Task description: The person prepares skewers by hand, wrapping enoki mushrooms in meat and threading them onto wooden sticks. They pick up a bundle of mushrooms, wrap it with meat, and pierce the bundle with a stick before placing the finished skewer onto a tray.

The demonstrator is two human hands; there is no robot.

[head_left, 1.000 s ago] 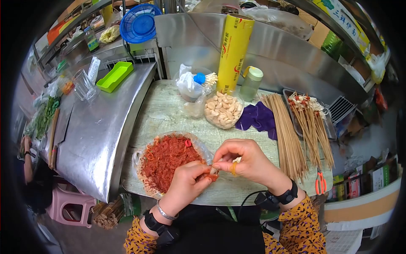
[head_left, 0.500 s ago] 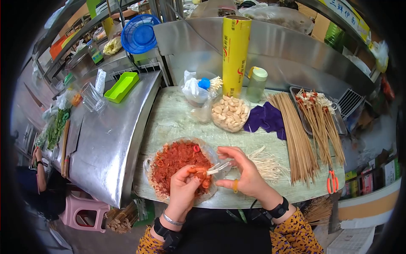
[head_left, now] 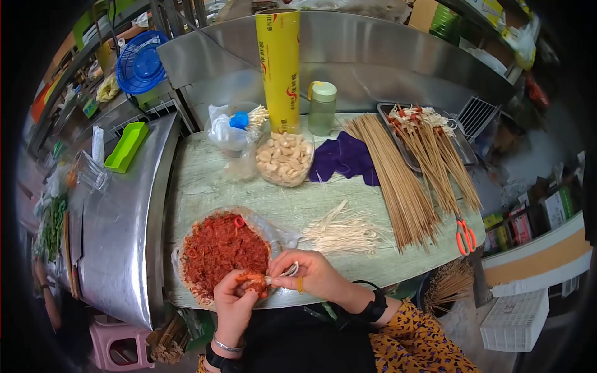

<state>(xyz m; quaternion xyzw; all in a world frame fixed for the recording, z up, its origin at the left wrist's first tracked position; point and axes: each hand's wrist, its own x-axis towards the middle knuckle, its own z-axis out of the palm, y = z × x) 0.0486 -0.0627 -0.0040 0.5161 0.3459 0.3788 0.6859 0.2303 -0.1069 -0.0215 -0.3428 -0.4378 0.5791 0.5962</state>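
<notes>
My left hand (head_left: 231, 306) pinches a red-sauced strip that looks like meat (head_left: 254, 285) over the front of the pile. A small bunch of enoki mushrooms (head_left: 292, 269) pokes out of the strip on its right side. Those white stems are gripped by my right hand (head_left: 316, 273), its fingertips close to the left ones. A yellow band circles one right finger. Behind my left hand, a heap of red marinated meat (head_left: 224, 248) lies on a clear plastic bag. Loose enoki mushrooms (head_left: 343, 231) are spread on the table just beyond my right hand.
Bare bamboo skewers (head_left: 398, 186) lie to the right, beside a metal tray (head_left: 407, 155) with loaded skewers. Orange-handled scissors (head_left: 465, 237) rest at the right edge. Farther back stand a garlic tub (head_left: 285, 165), purple cloth (head_left: 344, 160), yellow film roll (head_left: 280, 74) and bottle (head_left: 322, 115).
My right hand has closed from an open curl onto the white stems beside the strip. Both hands are lower, and the whole view has shifted so the table appears farther left.
</notes>
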